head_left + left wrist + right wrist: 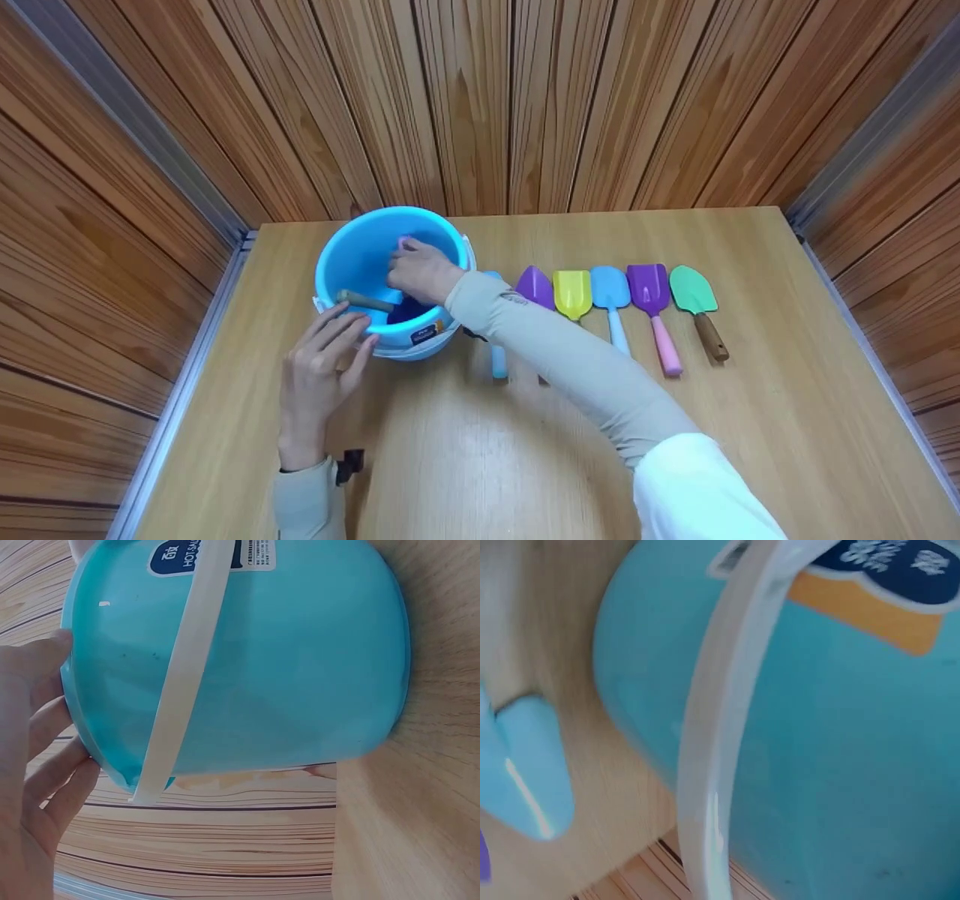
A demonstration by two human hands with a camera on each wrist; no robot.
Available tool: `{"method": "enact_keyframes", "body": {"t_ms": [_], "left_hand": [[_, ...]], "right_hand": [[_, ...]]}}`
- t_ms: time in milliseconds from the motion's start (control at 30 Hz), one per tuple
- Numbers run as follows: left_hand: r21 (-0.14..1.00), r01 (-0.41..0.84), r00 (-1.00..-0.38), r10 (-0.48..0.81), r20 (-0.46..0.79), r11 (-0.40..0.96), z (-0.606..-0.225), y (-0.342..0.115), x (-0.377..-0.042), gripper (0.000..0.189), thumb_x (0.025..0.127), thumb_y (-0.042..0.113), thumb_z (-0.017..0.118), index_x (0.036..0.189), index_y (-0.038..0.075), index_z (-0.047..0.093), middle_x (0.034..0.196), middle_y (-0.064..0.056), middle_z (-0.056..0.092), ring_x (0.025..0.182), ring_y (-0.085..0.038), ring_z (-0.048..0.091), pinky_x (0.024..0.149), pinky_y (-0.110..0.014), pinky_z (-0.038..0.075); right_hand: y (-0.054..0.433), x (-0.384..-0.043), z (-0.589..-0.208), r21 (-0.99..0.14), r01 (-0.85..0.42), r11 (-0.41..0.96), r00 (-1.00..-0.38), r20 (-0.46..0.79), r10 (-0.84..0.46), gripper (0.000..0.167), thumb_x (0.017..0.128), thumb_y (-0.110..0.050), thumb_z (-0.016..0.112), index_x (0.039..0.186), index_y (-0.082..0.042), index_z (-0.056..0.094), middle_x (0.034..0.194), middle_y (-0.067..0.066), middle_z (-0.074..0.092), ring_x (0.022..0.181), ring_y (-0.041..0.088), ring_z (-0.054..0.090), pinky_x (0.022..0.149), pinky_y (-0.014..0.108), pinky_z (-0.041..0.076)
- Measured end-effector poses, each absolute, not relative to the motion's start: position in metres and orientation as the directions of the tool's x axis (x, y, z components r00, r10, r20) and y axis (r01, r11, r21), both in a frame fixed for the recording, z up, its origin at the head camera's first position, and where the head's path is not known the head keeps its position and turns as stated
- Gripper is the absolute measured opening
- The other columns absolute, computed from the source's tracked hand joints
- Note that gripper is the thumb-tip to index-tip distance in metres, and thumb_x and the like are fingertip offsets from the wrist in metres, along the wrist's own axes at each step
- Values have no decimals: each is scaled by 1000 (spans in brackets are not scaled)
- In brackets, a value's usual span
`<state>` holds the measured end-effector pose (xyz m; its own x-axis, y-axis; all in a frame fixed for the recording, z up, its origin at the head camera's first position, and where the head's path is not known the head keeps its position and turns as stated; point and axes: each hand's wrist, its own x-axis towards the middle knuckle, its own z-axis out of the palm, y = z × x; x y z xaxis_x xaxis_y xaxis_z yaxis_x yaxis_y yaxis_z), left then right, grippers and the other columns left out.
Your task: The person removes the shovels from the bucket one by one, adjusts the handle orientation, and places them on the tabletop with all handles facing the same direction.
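A blue bucket (360,251) with a white carrying handle (184,667) stands at the table's back left. Inside it, my right hand (421,271) grips a toy shovel by its pink handle (406,241), whose tip pokes out above the fingers; the hand hides the rest. An olive-grey handle (365,301) of another tool leans in the bucket, with something dark purple (407,309) at its lower end. My left hand (319,371) rests its extended fingers against the near left rim. In the right wrist view the bucket's outer wall (840,742) blocks sight of the hand.
Right of the bucket lies a row of toy shovels: a blue one partly under my sleeve, a pointed purple one (535,286), a yellow one (572,294), a blue one (610,287), a purple one with pink handle (649,289) and a green trowel (693,289). Wood-panelled walls enclose the table.
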<state>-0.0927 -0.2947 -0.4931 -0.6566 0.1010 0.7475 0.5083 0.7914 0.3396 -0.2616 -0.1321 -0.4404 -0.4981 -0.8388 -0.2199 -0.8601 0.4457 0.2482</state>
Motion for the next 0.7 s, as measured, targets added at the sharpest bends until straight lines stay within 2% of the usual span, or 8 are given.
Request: {"method": "enact_keyframes", "body": {"t_ms": [167, 367, 567, 700], "left_hand": [[327, 515, -646, 108, 755, 793, -493, -294, -93, 49, 76, 6, 96, 123, 10, 81, 120, -8, 81, 127, -34, 71, 99, -54, 60], [343, 512, -666, 112, 737, 788, -490, -293, -93, 42, 81, 8, 94, 120, 8, 81, 120, -10, 80, 125, -32, 72, 99, -53, 61], [377, 464, -714, 86, 695, 802, -488, -290, -93, 36, 88, 14, 90, 122, 6, 80, 124, -11, 78, 129, -31, 69, 100, -52, 61], [373, 447, -727, 87, 682, 813, -488, -291, -92, 36, 89, 15, 89, 122, 7, 79, 123, -11, 78, 131, -31, 68, 102, -52, 60]], "right_hand": [[-136, -260, -439, 389, -812, 435, -550, -260, -794, 34, 105, -38, 67, 133, -22, 73, 131, 1, 73, 128, 23, 64, 120, 42, 44], [-138, -259, -437, 414, -775, 477, -615, -321, -721, 38, 101, -42, 70, 134, -23, 72, 126, 1, 74, 120, 23, 66, 117, 42, 50], [-139, -258, -433, 485, -736, 472, -647, -300, -701, 32, 103, -40, 69, 130, -24, 74, 120, 0, 75, 111, 22, 65, 108, 39, 54], [-139, -256, -426, 549, -712, 439, -641, -251, -726, 30, 106, -38, 66, 129, -22, 74, 118, 1, 75, 107, 22, 64, 102, 36, 54]]}}
